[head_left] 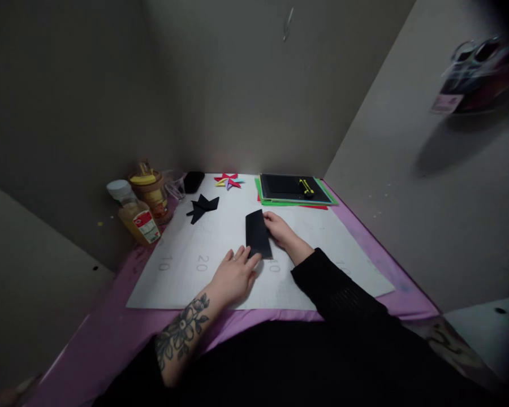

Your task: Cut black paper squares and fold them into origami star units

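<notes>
A folded black sheet of paper [258, 234] stands out against the white sheet in front of me. My right hand [280, 230] holds it by its upper right edge, with fingers closed and partly hidden. At its lower left corner, my left hand [237, 275] rests with fingers stretched out, the tips touching the paper's bottom edge. A black folded-paper shape with pointed arms [202, 208] lies further back to the left. Beyond it sits a colourful folded-paper star [229, 181] in red, yellow and lilac.
A stack of coloured paper [275, 189] with a black and yellow cutter [306, 187] on top lies at the back right. On the left stand a juice bottle [136, 215], a brown cup [152, 195] and a clear cup [175, 183]. A dark phone-like object [194, 182] is behind.
</notes>
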`<state>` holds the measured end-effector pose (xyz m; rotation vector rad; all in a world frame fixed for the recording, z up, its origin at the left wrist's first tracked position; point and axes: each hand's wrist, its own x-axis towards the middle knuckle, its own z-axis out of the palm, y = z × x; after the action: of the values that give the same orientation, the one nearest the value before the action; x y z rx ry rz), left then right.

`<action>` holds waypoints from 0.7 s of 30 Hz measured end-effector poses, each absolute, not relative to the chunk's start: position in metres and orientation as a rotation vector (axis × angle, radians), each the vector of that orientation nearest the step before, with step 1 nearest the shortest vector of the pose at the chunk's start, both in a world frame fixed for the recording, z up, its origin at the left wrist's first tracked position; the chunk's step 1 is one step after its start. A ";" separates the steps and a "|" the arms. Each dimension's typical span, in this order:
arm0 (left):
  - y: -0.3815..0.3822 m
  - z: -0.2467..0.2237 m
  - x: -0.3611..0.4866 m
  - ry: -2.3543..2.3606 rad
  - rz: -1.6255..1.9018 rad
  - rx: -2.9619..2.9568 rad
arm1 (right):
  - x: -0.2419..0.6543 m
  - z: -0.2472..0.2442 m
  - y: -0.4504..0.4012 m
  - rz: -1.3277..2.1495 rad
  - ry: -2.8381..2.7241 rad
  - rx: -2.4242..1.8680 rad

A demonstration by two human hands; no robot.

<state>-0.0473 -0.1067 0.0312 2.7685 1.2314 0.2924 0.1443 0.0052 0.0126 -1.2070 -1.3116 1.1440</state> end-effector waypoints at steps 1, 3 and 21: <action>-0.106 0.031 -0.047 1.235 0.287 2.764 | 0.146 0.013 0.006 1.155 -1.260 -1.210; -0.105 0.030 -0.046 1.237 0.276 2.756 | 0.148 0.014 0.007 1.121 -1.225 -1.256; -0.071 0.033 -0.044 1.073 0.519 2.632 | 0.145 0.022 -0.074 0.625 -2.533 -1.369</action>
<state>-0.0442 -0.0713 0.0332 2.6319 1.0728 0.5194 0.1449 -0.0738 0.0224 -1.3688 -2.5333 0.6247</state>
